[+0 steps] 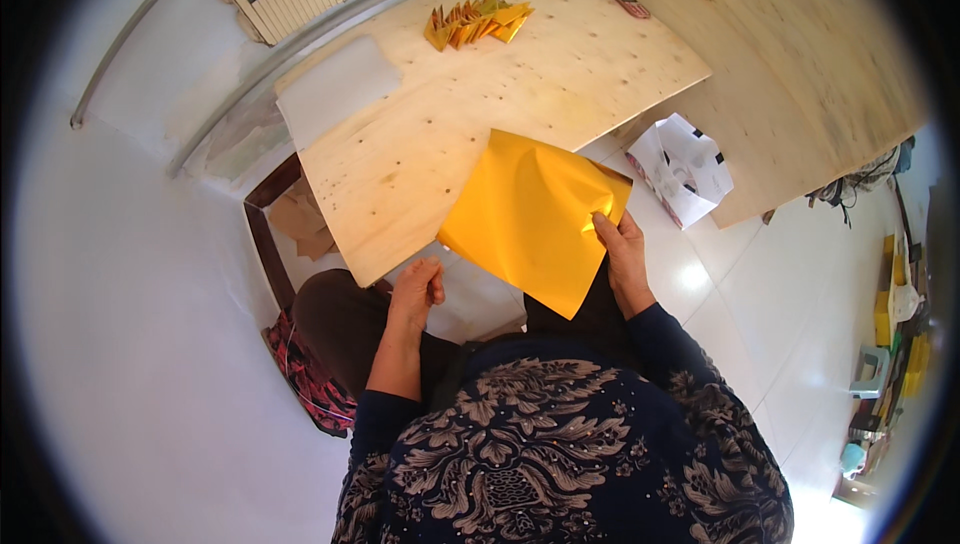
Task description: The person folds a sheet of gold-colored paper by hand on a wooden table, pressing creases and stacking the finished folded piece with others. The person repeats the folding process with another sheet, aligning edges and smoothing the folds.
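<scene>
A square sheet of shiny golden-yellow paper (530, 224) hangs over the near edge of the table, slightly buckled. My right hand (625, 254) pinches it at its right side, thumb on top, and the sheet creases there. To the left of the sheet and apart from it, my left hand (417, 289) is loosely closed above my lap, with nothing seen in it. Several folded gold paper pieces (478, 22) stand in a row at the far side of the wooden table (400, 164).
A pale flat sheet (340, 89) lies at the table's left end, and a phone (630, 4) at the far right. A white paper bag (680, 169) stands right of the table. Brown paper (300, 221) shows below its left edge. A grey-blue stool (870, 372) is far right.
</scene>
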Motion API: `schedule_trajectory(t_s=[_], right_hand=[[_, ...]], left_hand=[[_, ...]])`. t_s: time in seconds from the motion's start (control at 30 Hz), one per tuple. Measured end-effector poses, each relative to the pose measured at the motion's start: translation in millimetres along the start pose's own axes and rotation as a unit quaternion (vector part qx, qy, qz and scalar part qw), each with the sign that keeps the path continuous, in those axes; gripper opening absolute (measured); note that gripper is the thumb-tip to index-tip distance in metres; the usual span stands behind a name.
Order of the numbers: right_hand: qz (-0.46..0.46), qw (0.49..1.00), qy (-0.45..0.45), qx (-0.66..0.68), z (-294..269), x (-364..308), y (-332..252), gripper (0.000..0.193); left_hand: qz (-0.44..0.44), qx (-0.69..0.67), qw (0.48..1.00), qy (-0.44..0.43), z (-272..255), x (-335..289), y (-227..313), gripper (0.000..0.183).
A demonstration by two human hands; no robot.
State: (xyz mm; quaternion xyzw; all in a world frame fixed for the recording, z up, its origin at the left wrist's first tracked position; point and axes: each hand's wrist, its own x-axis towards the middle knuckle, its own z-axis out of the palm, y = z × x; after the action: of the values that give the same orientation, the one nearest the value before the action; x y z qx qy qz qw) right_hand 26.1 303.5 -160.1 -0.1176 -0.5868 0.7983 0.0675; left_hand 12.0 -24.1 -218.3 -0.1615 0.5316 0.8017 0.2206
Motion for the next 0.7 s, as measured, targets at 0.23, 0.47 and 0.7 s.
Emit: schedule_trajectory(t_s=[0.23,0.47,0.7], right_hand=[[-0.003,1.0,0.008,-0.014,-4,2,5,0.032],[-0.011,1.0,-0.026,0.002,4,-2,-4,0.026],[0.066,0.981,-0.182,-0.014,35,-20,-84,0.025]], left_hand=[[0.021,-0.014,0.996,0.081,6,-4,2,0.026],[0.127,0.13,0.982,0.059,13,-19,32,0.02],[0.267,0.307,0.912,0.06,17,-21,84,0.065]])
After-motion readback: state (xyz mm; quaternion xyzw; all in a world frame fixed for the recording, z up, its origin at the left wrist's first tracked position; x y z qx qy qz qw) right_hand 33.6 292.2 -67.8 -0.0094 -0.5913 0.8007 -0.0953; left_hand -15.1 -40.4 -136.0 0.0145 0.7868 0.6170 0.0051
